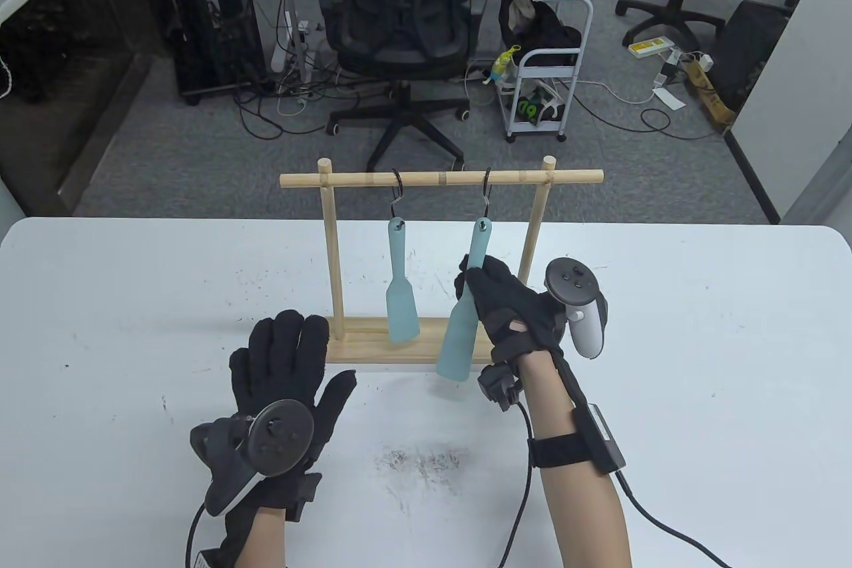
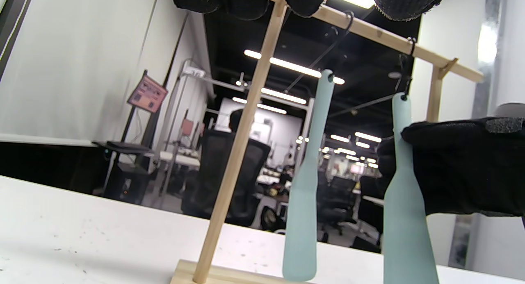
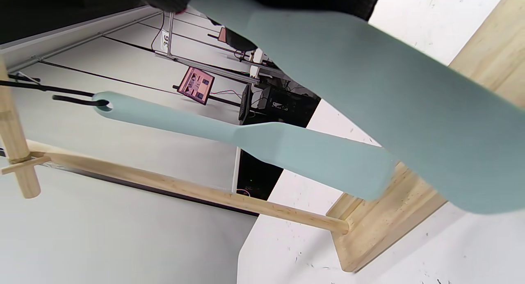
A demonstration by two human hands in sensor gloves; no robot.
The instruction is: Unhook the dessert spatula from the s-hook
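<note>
A light wooden rack (image 1: 331, 248), two upright dowels under a horizontal dowel rail on a flat wooden base, stands at the middle of the table view on the white, scuffed surface (image 1: 699, 361). Two black metal S-hooks hang from the rail: the left S-hook (image 1: 398, 190) and the right S-hook (image 1: 487, 190). From each hangs a pale teal dessert spatula with a hole at its handle tip.

The left pale teal spatula (image 1: 400, 291) hangs straight down, its blade just above the base, untouched. The right pale teal spatula (image 1: 464, 315) is still hooked by its handle hole on the right S-hook, but it tilts, the blade swung toward the lower part of the frame and out past the front edge of the base.

The right hand (image 1: 516, 315), in a black sensor glove with a grey tracker on its back, grips this spatula around the lower handle where it widens into the blade; its fingers (image 2: 459, 165) are wrapped closed around it, as the left wrist view shows plainly. In the right wrist view the held blade fills the upper right, with the other spatula below it.

The left hand (image 1: 286, 381), likewise gloved, lies in the lower left of the table view, just in front of the base's left end, its fingers (image 1: 283, 341) spread wide and flat, holding nothing.
</note>
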